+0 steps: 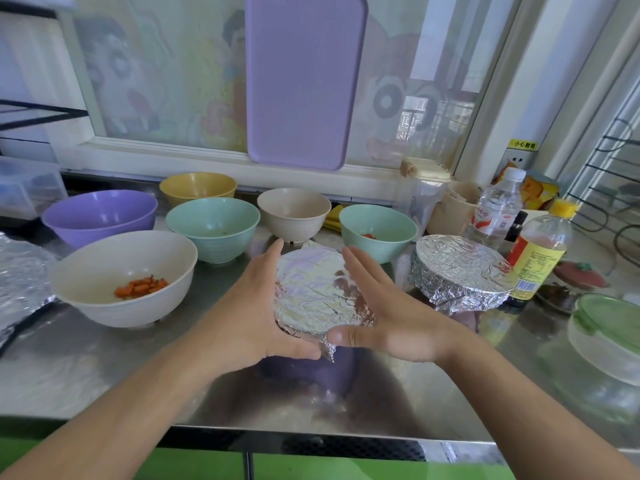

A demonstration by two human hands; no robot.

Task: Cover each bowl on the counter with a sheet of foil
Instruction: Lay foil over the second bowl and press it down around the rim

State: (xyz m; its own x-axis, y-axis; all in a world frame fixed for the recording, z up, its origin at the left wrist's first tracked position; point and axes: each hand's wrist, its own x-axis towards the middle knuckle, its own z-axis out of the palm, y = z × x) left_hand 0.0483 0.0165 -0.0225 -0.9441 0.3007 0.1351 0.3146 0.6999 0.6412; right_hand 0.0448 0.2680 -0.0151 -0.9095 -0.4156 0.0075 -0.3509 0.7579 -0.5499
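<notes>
A bowl capped with a foil sheet (311, 292) stands at the middle of the steel counter (104, 368). My left hand (256, 306) and my right hand (377, 310) flank it with fingers straight, palms pressing the foil against its rim, thumbs meeting at the near edge. A second foil-covered bowl (460, 271) sits to the right. Uncovered bowls stand behind and left: a white one with carrot pieces (121, 282), a purple one (100, 216), a yellow one (197, 188), a green one (213, 226), a beige one (294, 213) and a green one with bits of food (377, 230).
Loose foil (20, 282) lies at the left edge. Bottles (495, 209), a sauce bottle (540, 258) and a lidded glass container (609, 330) crowd the right side. A purple tray (301, 77) leans on the window behind.
</notes>
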